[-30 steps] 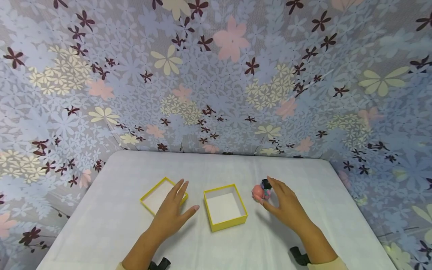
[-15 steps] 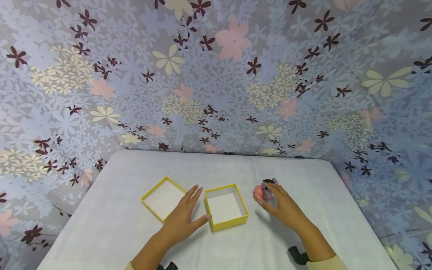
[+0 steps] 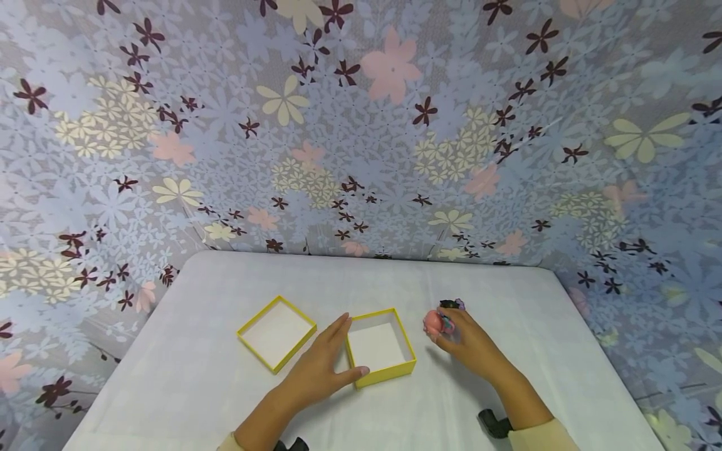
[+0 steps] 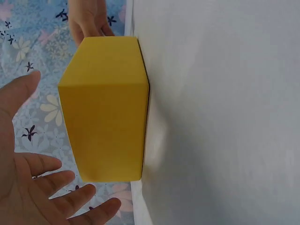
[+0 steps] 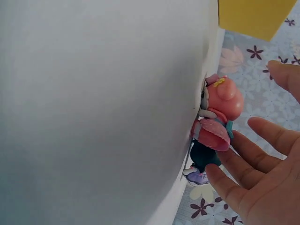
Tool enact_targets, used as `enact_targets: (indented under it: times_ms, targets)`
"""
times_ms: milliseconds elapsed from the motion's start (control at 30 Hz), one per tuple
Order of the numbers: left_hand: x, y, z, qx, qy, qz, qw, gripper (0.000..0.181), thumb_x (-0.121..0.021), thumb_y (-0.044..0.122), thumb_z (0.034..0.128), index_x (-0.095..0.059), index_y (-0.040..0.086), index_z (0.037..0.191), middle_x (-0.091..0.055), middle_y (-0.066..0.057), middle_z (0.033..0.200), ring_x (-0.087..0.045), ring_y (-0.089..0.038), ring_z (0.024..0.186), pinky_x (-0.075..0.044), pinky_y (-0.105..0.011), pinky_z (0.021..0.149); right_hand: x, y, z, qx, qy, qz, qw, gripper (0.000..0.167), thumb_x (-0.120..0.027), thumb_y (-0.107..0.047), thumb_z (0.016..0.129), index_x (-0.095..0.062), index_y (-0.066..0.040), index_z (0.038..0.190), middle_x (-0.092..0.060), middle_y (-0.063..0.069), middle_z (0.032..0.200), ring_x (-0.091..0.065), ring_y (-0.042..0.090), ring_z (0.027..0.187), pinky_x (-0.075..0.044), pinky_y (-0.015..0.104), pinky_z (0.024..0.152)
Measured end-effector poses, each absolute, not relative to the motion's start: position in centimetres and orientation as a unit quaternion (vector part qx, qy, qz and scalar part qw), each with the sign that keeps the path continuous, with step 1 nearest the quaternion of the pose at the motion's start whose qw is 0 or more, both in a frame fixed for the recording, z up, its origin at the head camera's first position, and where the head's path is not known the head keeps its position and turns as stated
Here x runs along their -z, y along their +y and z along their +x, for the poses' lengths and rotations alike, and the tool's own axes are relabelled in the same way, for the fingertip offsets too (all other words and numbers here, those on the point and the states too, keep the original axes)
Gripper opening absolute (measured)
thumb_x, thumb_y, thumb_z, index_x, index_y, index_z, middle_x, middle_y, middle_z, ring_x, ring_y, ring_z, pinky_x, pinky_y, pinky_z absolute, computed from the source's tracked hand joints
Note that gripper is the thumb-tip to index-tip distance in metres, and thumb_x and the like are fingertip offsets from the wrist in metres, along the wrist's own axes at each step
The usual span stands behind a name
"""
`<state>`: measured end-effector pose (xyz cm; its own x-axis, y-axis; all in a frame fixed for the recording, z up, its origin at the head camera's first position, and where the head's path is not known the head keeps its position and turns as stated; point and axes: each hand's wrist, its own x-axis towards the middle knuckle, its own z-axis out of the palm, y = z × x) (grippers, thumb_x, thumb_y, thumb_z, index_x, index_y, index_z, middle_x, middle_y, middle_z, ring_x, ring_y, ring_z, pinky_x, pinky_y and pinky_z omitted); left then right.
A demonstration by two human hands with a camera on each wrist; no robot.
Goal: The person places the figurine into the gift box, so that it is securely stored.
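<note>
An open white box with yellow outer walls [image 3: 385, 374] stands mid-table. My left hand [image 3: 318, 369] is at its left side, fingers stretched and thumb apart near the front corner. In the left wrist view the fingers [image 4: 70, 206] are spread short of the yellow wall [image 4: 103, 131]. On the right lies a small figurine with a pink head and pink skirt [image 5: 225, 101]; beside it is a dark, purple-trimmed piece [image 5: 205, 156], perhaps a second figurine. My right hand [image 3: 470, 344] reaches over them, fingers loosely bent and thumb apart; whether the fingertips touch is unclear.
A shallow yellow-rimmed white lid or tray [image 3: 307, 340] lies left of the box. The white-covered table [image 3: 169, 376] meets a floral cloth backdrop [image 3: 361, 156]. Dark wrist-worn pieces [image 3: 493, 426] show below the hands.
My left hand has moved right, from over the lid or tray to the side of the box. My right hand has shifted slightly closer around the figurine.
</note>
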<state>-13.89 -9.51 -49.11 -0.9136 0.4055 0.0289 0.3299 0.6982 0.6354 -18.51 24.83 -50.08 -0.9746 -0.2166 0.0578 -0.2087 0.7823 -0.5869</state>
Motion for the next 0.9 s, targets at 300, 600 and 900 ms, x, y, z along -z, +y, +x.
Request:
enact_targets:
  times_ms: [300, 600, 900]
  targets:
    - [49.5, -9.0, -13.9, -0.321, 0.922, 0.206, 0.068, 0.109, -0.061, 0.075, 0.0849, -0.012, 0.018, 0.164, -0.011, 0.005, 0.172, -0.021, -0.026, 0.157, -0.033, -0.052, 0.123, 50.1, 24.7, -18.9, 0.304, 0.947, -0.106, 0.013, 0.069, -0.072, -0.040, 0.094, -0.047, -0.006, 0.149, -0.046, 0.023, 0.152, -0.044, 0.048, 0.140, -0.041, 0.067, 0.110]
    - [49.6, -9.5, -14.7, -0.355, 0.908, 0.204, 0.088, 0.109, -0.072, 0.062, 0.0851, -0.011, 0.018, 0.164, -0.010, -0.002, 0.172, -0.022, -0.027, 0.156, -0.030, -0.051, 0.125, 49.8, 24.7, -18.8, 0.309, 0.946, -0.097, 0.021, 0.070, -0.076, -0.033, 0.091, -0.048, -0.005, 0.148, -0.046, 0.026, 0.151, -0.043, 0.051, 0.139, -0.043, 0.068, 0.108]
    - [48.9, -10.7, -15.1, -0.382, 0.892, 0.209, 0.122, 0.111, -0.080, 0.054, 0.0805, -0.014, 0.026, 0.164, -0.017, -0.001, 0.171, -0.021, -0.026, 0.157, -0.026, -0.052, 0.126, 49.8, 24.8, -18.8, 0.318, 0.942, -0.099, 0.030, 0.071, -0.076, -0.032, 0.091, -0.048, -0.002, 0.149, -0.045, 0.027, 0.152, -0.044, 0.050, 0.139, -0.044, 0.066, 0.108]
